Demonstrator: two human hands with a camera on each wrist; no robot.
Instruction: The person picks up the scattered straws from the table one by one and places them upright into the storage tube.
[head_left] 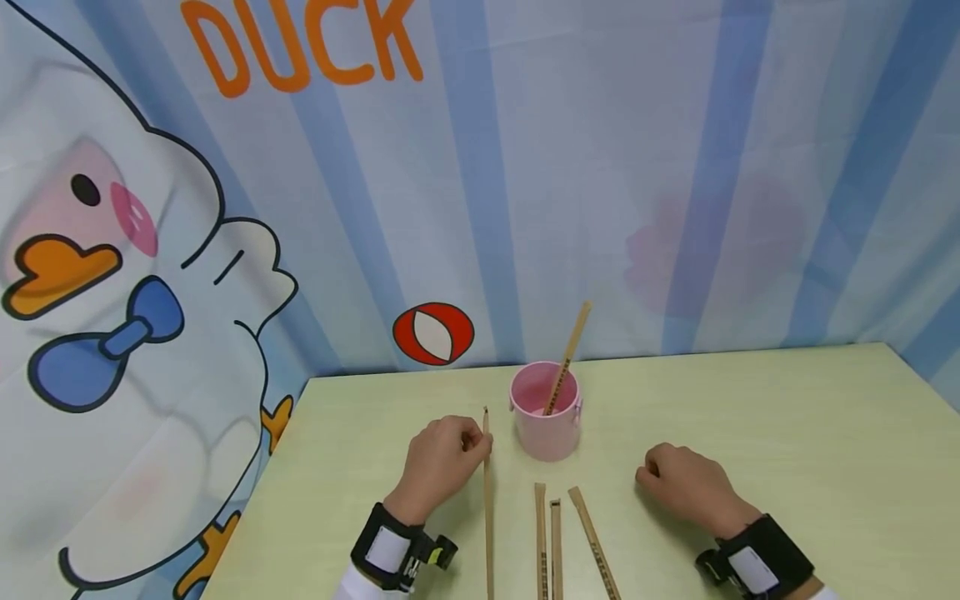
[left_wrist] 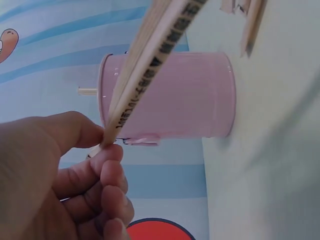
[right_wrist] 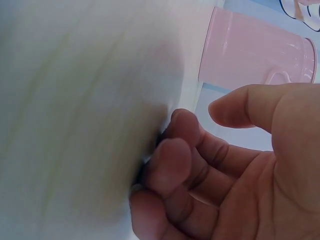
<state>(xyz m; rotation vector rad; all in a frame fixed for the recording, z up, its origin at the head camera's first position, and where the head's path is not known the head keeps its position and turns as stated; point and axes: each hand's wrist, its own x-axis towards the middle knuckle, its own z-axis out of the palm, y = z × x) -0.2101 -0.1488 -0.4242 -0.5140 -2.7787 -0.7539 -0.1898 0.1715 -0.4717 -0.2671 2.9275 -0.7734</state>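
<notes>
Between thumb and fingertips my left hand [head_left: 442, 462] pinches the upper part of a slim pair of paper-wrapped chopsticks [head_left: 488, 525], just left of a pink bucket [head_left: 549, 437]. In the left wrist view, dark printed characters run along the wrapper [left_wrist: 160, 55], which crosses in front of the bucket [left_wrist: 185, 95]. Another wrapped pair [head_left: 576, 337] leans upright inside the bucket. My right hand [head_left: 690, 487] rests on the table to the right, fingers loosely curled, holding nothing; the right wrist view shows a gap between thumb and fingers.
Three wrapped chopstick packs lie on the table in front of the bucket: a left one [head_left: 541, 533], a middle one [head_left: 556, 550] and a slanted right one [head_left: 594, 542]. Behind the pale yellow table [head_left: 787, 400] hangs a blue striped cloth [head_left: 585, 167] with a duck print.
</notes>
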